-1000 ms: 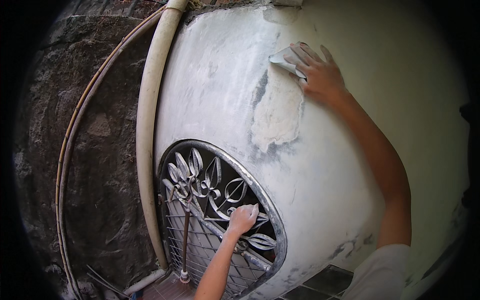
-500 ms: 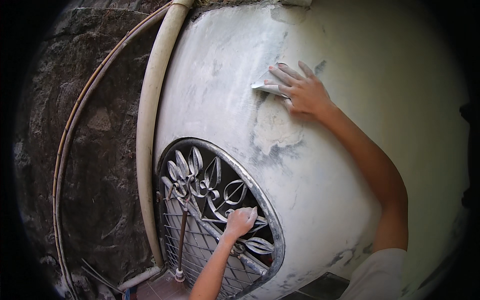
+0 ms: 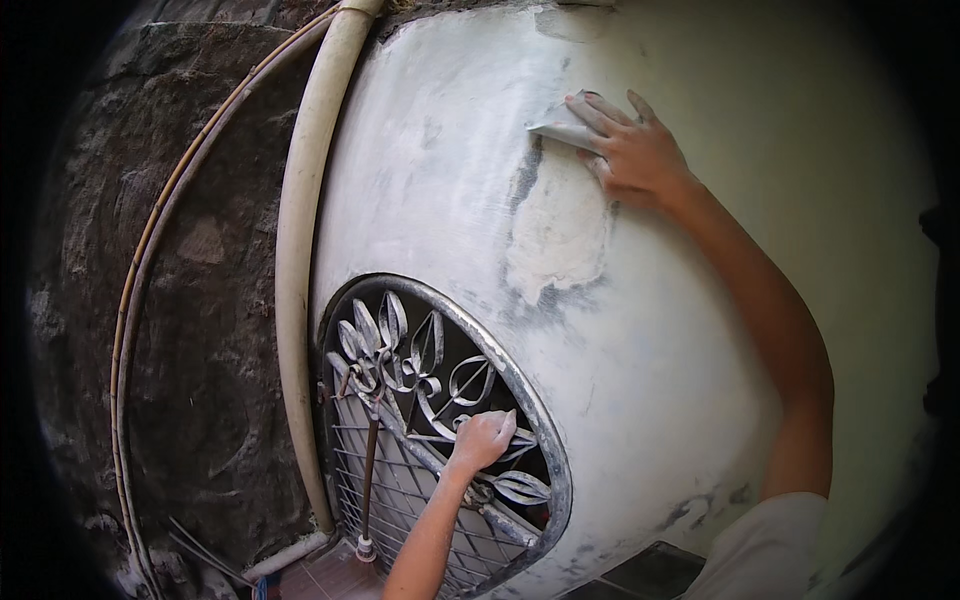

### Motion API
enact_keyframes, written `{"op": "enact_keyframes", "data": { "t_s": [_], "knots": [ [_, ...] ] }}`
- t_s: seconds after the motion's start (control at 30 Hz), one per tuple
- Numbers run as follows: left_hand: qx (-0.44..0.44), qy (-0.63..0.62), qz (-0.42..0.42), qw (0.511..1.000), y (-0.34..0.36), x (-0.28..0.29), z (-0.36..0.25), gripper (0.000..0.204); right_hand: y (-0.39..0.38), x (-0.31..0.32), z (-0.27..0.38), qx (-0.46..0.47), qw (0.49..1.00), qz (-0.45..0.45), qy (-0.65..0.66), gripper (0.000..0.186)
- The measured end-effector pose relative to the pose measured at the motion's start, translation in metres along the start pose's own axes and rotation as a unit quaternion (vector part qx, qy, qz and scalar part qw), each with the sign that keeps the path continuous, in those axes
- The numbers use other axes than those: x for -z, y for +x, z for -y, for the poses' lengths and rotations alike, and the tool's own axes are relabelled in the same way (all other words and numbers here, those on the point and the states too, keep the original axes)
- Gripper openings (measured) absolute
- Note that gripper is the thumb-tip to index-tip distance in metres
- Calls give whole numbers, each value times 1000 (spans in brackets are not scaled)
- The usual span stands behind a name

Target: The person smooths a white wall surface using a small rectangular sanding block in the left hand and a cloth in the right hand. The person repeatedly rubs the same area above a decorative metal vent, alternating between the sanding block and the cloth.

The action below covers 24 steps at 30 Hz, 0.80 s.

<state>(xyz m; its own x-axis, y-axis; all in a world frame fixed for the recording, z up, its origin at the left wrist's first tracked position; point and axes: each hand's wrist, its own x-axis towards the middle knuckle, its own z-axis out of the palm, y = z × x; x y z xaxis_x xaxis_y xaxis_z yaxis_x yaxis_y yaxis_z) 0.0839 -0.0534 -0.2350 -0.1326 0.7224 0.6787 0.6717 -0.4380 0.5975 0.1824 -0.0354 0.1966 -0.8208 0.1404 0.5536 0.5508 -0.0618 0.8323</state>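
High on the white plastered wall point(image 3: 440, 190), my right hand point(image 3: 640, 160) presses a folded piece of sandpaper point(image 3: 562, 130) to the surface, fingers spread over it and dusted white. Just below that hand is a rough pale patch of filler point(image 3: 560, 235) with grey smudges round its edge. My left hand point(image 3: 485, 440), also dusty, is closed on the ornamental metal grille point(image 3: 522, 487) within the arched opening; its fingertips and the exact bar it grips are hidden.
A curved metal frame point(image 3: 490, 345) borders the grille. Left of the wall runs a thick pale pipe point(image 3: 305, 200), with thinner hoses point(image 3: 135, 270) beside it against a dark rough wall point(image 3: 220, 330). A brown rod point(image 3: 369, 480) hangs in front of the grille's lower mesh.
My right hand has slid up and slightly right along the wall with the sandpaper, uncovering more of the filler patch. My left hand keeps its place on the grille.
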Motion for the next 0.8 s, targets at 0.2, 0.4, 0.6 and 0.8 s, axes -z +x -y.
{"op": "enact_keyframes", "data": {
  "t_s": [0.2,0.4,0.6,0.8],
  "knots": [
    [4,-1,-4,1000,-2,1,-2,41,24,31,-37,-133,985,104,14,44],
    [9,-9,4,1000,0,0,0,40,-14,1,-10,-3,1000,3,-8,49],
    [-11,-8,-9,1000,-1,-3,4,39,42,2,-27,-184,983,-5,-15,47],
    [-18,5,-4,1000,-2,-6,7,39,15,4,15,47,996,23,71,46]
  ]
}}
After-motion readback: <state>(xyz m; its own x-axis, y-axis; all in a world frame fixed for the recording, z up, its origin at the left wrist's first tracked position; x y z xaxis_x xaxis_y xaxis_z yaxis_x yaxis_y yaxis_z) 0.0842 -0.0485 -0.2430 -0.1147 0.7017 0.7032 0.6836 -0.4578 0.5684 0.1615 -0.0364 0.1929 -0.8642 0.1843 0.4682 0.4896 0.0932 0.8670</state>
